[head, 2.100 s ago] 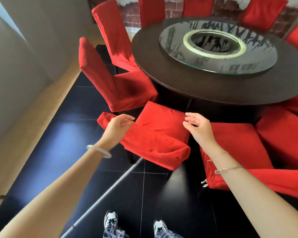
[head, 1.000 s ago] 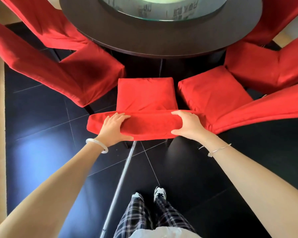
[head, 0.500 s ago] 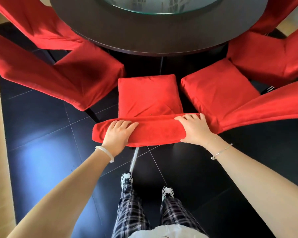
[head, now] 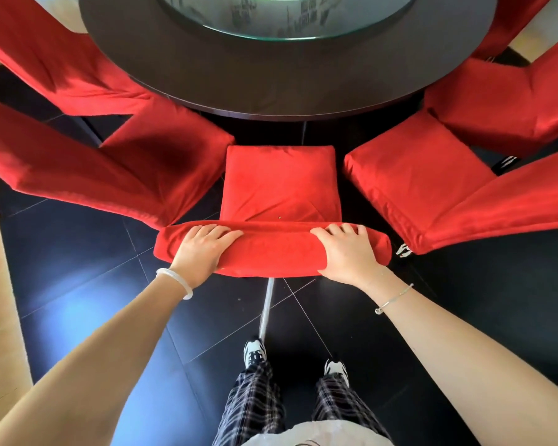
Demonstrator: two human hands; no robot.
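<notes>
Dark glossy floor tiles (head: 78, 284), a round dark tabletop (head: 271, 88) at the top of the view and a glass turntable (head: 287, 24) on it. Red-covered chairs ring the table.

State of work: the middle chair (head: 281, 185) stands square to the table, and I look down on its backrest top. Both hands are on that top edge. The left hand (head: 203, 249) is near the left end and the right hand (head: 345, 252) near the right end, fingers curled over the padding and gripping it. The whole seat is in view, with its front edge just short of the table rim and none of it under the tabletop. I judge the chair aligned but not yet tucked in; the push toward the table is what remains. From this angle it could equally be a pull outward, so I log that as uncertain.

Surroundings: the left neighbour chair (head: 136, 162) sits angled, its seat corner close beside the middle seat. The right neighbour chair (head: 432, 188) is near on the other side, with a narrow gap. Both leave a tight lane, so a skewed push could snag fabric. A thin metal strip (head: 266, 310) runs along the floor from under the backrest toward my feet. The chair legs are hidden.
</notes>
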